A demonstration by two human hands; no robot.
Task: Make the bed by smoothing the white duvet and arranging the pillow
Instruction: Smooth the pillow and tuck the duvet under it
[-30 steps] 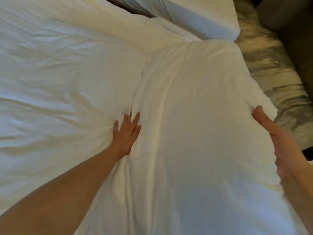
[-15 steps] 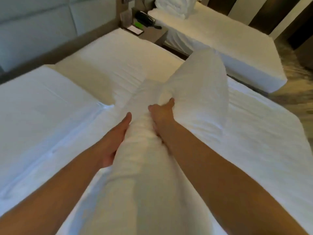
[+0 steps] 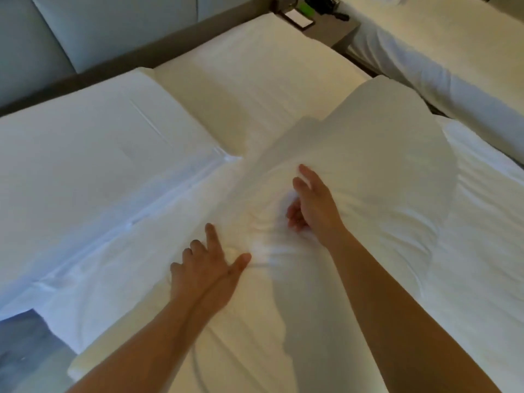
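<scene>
A white pillow (image 3: pixel 377 165) lies diagonally across the bed, sunk and creased in its middle. My left hand (image 3: pixel 204 270) rests flat on the pillow's near left part with the fingers spread. My right hand (image 3: pixel 312 205) presses edge-on into the dent, forefinger and thumb stretched out and the lower fingers curled against the cloth. It holds nothing that I can see. The white duvet (image 3: pixel 482 236) spreads out to the right of the pillow, with wrinkles. A second white pillow (image 3: pixel 99 154) lies flat at the left.
A padded grey headboard (image 3: pixel 85 29) runs along the back. A nightstand (image 3: pixel 331 26) with a phone and a card stands at the top right, and a second white bed (image 3: pixel 442 58) lies beyond it. Floor (image 3: pixel 25 353) shows at the lower left.
The pillow, held up and squeezed between both hands half a second ago, now lies on the bed. Both hands have let go and rest on it.
</scene>
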